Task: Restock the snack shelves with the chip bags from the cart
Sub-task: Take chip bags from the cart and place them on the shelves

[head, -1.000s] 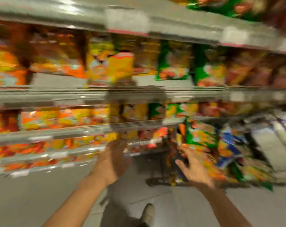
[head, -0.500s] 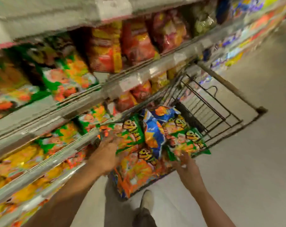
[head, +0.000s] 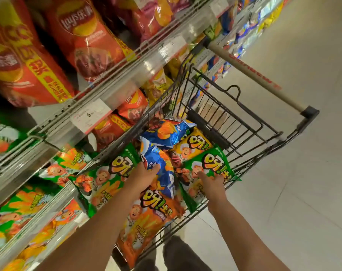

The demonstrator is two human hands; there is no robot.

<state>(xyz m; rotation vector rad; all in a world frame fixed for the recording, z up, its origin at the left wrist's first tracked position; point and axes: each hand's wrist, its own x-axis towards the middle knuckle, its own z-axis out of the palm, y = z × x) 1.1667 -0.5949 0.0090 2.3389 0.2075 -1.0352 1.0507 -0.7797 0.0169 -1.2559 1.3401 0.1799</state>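
A black wire cart (head: 244,122) stands against the snack shelves (head: 99,106) and holds several chip bags. My left hand (head: 144,176) is down at the seam between a green bag (head: 105,180) and a blue chip bag (head: 162,163); its fingers curl on the blue bag's edge. My right hand (head: 212,183) grips a second green chip bag (head: 211,163) at the cart's right side, thumb and forefinger spread on it. An orange bag (head: 146,227) lies under my left forearm. Another blue bag (head: 166,132) and a yellow bag (head: 193,145) lie deeper in the cart.
Large red chip bags (head: 84,36) fill the upper shelf, and green and orange bags (head: 25,204) the lower ones. The cart's beige handle (head: 254,75) juts into the aisle. Pale tiled floor (head: 303,173) opens to the right. My shoe and trouser leg (head: 178,255) are beside the cart.
The view has swung from the shelves down onto the cart. Both hands have reached further into it: the left from the green bag toward the blue one, the right onto the right green bag.
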